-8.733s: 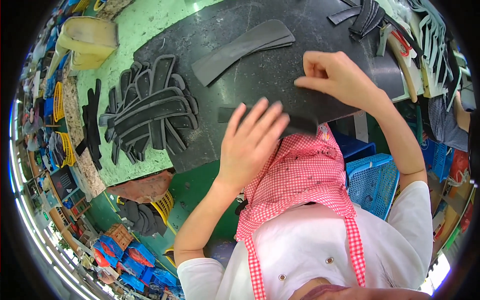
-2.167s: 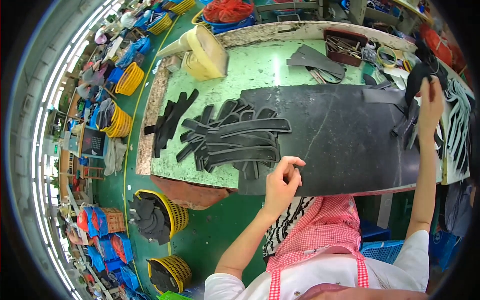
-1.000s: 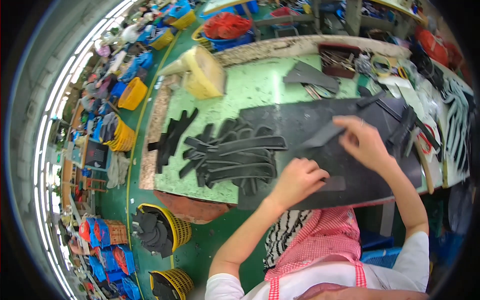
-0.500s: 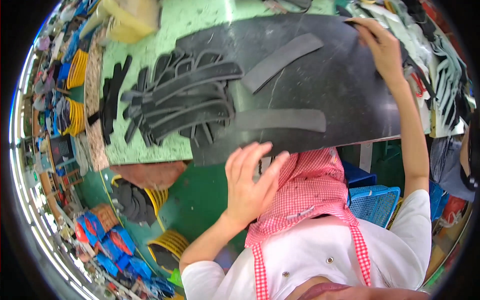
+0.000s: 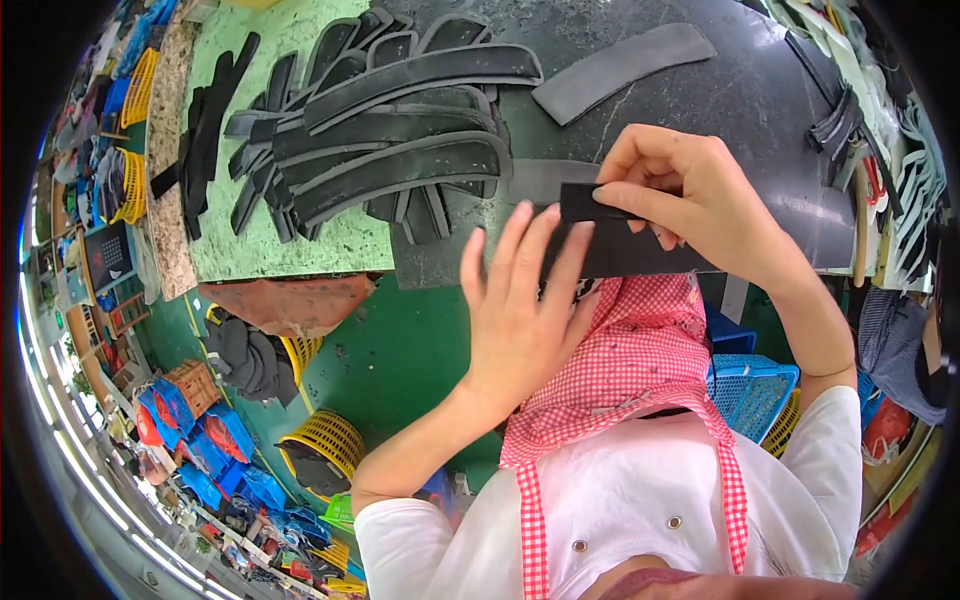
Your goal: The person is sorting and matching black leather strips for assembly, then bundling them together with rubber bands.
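Note:
My right hand (image 5: 700, 190) is closed in a pinch on a short black strip (image 5: 580, 203), held over the near part of a dark board (image 5: 770, 110). Left of it, my left hand (image 5: 515, 310) has its fingers spread, with the fingertips at the board's near edge close to the strip's left end. Whether they touch it I cannot tell. Behind the strip lies a grey curved band (image 5: 545, 180), partly covered by my right hand. A second grey curved band (image 5: 625, 72) rests farther back on the board.
A pile of black curved padded pieces (image 5: 400, 165) overlaps the board's left side. Long black strips (image 5: 212, 130) lie on the green tabletop (image 5: 330, 262). Thin black strips (image 5: 838, 125) sit at the right. Below stand a blue basket (image 5: 750, 395) and a yellow basket (image 5: 330, 440).
My right hand has come from the board's far right corner to its near middle and now pinches a black strip. My left hand stays near the front edge, fingers spread. The view has shifted.

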The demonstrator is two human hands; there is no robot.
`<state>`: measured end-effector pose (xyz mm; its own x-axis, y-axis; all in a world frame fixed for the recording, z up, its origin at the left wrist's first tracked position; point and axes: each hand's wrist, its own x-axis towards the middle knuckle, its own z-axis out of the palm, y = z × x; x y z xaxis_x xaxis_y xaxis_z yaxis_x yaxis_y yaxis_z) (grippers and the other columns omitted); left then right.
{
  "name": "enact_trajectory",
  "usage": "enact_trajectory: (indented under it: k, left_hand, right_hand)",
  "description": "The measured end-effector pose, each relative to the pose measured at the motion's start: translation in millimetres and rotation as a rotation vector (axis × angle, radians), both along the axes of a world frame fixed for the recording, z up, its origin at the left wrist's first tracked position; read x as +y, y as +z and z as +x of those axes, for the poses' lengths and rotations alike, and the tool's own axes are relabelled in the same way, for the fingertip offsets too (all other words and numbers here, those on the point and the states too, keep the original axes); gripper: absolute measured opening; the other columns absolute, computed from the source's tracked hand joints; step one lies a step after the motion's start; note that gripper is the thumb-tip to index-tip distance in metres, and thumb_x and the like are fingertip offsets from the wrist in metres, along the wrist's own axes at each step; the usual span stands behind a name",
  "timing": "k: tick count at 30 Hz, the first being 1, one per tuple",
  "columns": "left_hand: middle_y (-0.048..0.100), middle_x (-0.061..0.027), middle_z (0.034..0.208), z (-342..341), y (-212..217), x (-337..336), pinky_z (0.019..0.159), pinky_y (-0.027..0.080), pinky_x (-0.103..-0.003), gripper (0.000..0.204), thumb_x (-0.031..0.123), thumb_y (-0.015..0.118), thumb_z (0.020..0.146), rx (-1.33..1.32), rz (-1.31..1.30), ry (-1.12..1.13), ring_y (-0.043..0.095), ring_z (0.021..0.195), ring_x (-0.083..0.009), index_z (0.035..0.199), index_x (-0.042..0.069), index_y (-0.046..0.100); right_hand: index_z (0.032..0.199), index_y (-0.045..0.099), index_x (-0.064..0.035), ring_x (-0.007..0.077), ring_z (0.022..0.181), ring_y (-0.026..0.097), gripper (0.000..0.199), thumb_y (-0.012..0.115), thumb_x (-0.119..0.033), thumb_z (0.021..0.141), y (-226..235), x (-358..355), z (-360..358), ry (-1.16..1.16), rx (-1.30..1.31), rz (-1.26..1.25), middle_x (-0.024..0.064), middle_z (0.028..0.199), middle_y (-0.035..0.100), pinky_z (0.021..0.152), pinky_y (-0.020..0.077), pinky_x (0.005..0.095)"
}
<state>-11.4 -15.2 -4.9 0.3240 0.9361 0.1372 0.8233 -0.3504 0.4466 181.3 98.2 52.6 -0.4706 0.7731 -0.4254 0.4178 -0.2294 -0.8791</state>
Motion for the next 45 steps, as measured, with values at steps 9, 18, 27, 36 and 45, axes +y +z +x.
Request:
enact_trajectory:
  k: [9,18,27,36,45]
  left_hand:
    - [0.051,-0.0091,0.144,10,-5,-7,0.115,0.022,-0.051,0.055,0.026,0.071,0.085,0.013,0.02,-0.039,0.044,0.136,-0.0263,0.137,0.014,0.061]
    - [0.051,-0.0093,0.147,5,2,4,0.111,0.032,-0.045,0.069,0.033,0.074,0.085,0.022,0.005,-0.012,0.049,0.136,-0.0217,0.145,0.004,0.052]
    - [0.049,-0.0085,0.135,11,0,16,0.104,0.032,-0.046,0.066,0.035,0.075,0.083,0.179,0.141,-0.035,0.044,0.122,-0.028,0.145,0.021,0.057]
    - [0.041,-0.0141,0.155,32,15,40,0.119,0.024,-0.055,0.068,0.032,0.079,0.077,0.05,-0.002,-0.2,0.034,0.146,-0.0367,0.14,0.017,0.058]
    - [0.074,0.0013,0.115,-38,29,40,0.11,0.038,-0.047,0.027,0.015,0.075,0.075,-0.024,0.442,-0.246,0.066,0.119,-0.0234,0.101,0.023,0.08]
  right_hand:
    - [0.091,0.067,0.0006,0.0279,0.064,0.067,0.019,0.071,-0.018,0.088,-31,-1,-19,0.015,-0.171,0.292,0.0136,0.071,0.067,0.061,0.0519,0.0367]
    - [0.092,0.066,-0.0002,0.0294,0.066,0.07,0.022,0.071,-0.021,0.089,-27,-7,-8,0.0,-0.166,0.407,0.0141,0.072,0.068,0.06,0.0529,0.0371]
    - [0.086,0.063,0.002,0.0094,0.057,0.063,0.021,0.066,-0.015,0.097,-9,-33,90,-0.214,-0.2,-0.191,0.0059,0.066,0.067,0.052,0.0497,0.0241]
    - [0.07,0.06,-0.0027,0.0292,0.06,0.067,0.027,0.072,-0.021,0.086,-8,-28,82,0.128,-0.654,0.31,0.0104,0.065,0.065,0.06,0.0524,0.0386]
    - [0.097,0.063,-0.0073,0.0297,0.097,0.066,0.012,0.068,-0.015,0.09,-60,50,44,-0.172,-0.194,1.052,0.012,0.099,0.07,0.086,0.0513,0.0395]
